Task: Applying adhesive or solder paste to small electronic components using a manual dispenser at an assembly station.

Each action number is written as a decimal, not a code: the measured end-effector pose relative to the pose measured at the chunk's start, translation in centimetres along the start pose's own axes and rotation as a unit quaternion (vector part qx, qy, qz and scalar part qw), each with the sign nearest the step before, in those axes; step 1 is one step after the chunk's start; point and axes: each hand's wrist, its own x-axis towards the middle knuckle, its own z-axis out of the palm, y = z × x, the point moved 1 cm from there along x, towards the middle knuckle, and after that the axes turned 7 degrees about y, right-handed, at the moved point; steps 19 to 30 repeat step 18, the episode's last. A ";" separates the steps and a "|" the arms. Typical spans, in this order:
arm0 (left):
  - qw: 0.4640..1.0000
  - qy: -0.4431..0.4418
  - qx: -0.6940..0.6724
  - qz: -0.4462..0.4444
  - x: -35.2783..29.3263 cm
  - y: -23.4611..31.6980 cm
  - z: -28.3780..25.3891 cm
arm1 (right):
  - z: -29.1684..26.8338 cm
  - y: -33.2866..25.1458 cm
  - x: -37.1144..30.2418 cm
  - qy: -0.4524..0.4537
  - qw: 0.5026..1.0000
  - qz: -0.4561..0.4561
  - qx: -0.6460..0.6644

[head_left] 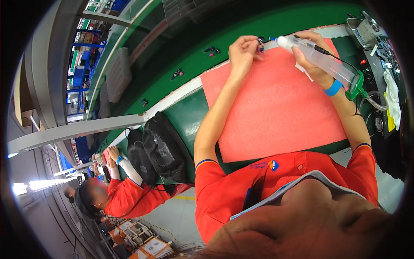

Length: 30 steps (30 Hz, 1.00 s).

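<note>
You are pinching small dark part (pixel 260 43) in left hand (pixel 241 54), fingertips closed on it, above far edge of pink foam mat (pixel 276 108). Right hand (pixel 312 60) is gripping clear dispensing syringe (pixel 319 58), nozzle almost touching part. Step looks like dispensing; next needs steady tip. More small parts (pixel 211 50) lying beyond on green belt (pixel 181 56).

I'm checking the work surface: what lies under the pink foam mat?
The pink foam mat rests on a green bench top, with a white strip along its far edge. The surface directly beneath the mat is covered, so anything there cannot be seen.
</note>
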 end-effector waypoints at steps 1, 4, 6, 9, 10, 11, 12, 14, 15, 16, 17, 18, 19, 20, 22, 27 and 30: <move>1.000 -0.004 0.002 0.006 0.7 0.3 0.2 | 0.0 0.4 0.0 0.027 0.998 0.035 0.041; 0.967 0.044 0.214 0.129 3.2 1.8 1.7 | -0.3 1.6 0.3 0.070 0.993 0.056 0.075; 0.944 0.036 0.280 0.170 5.3 0.7 1.7 | -0.2 2.4 0.7 0.099 0.992 0.036 0.070; 0.884 0.015 0.399 0.242 7.0 -0.1 2.5 | 0.0 3.4 0.8 0.123 0.987 0.064 0.078; 0.886 0.022 0.366 0.285 6.8 0.8 2.7 | -0.4 3.8 0.8 0.136 0.984 0.084 0.080; 0.884 0.031 0.334 0.325 6.2 2.3 2.4 | -0.5 4.0 1.0 0.141 0.984 0.083 0.077; 0.882 0.033 0.304 0.360 4.6 5.3 2.9 | -0.7 4.5 0.9 0.137 0.982 0.098 0.089; 0.918 0.013 0.208 0.336 1.3 11.3 3.1 | -0.2 5.0 0.7 0.123 0.977 0.129 0.117; 0.915 0.008 0.218 0.340 -1.2 15.2 3.6 | -0.3 5.5 0.4 0.130 0.975 0.143 0.107; 0.939 -0.051 0.173 0.292 -2.4 17.6 3.3 | -0.6 6.4 0.1 0.132 0.979 0.139 0.072; 0.926 -0.021 0.149 0.345 -4.5 20.6 3.2 | -0.7 6.2 0.1 0.123 0.984 0.125 0.042; 0.910 0.009 0.124 0.395 -6.5 23.5 3.6 | -1.0 5.8 -0.1 0.114 0.987 0.113 0.011; 0.910 0.009 0.124 0.395 -6.5 23.5 3.6 | -1.0 5.8 -0.1 0.114 0.987 0.113 0.011; 0.910 0.009 0.124 0.395 -6.5 23.5 3.6 | -1.0 5.8 -0.1 0.114 0.987 0.113 0.011; 0.910 0.009 0.124 0.395 -6.5 23.5 3.6 | -1.0 5.8 -0.1 0.114 0.987 0.113 0.011; 0.910 0.009 0.124 0.395 -6.5 23.5 3.6 | -1.0 5.8 -0.1 0.114 0.987 0.113 0.011; 0.910 0.009 0.124 0.395 -6.5 23.5 3.6 | -1.0 5.8 -0.1 0.114 0.987 0.113 0.011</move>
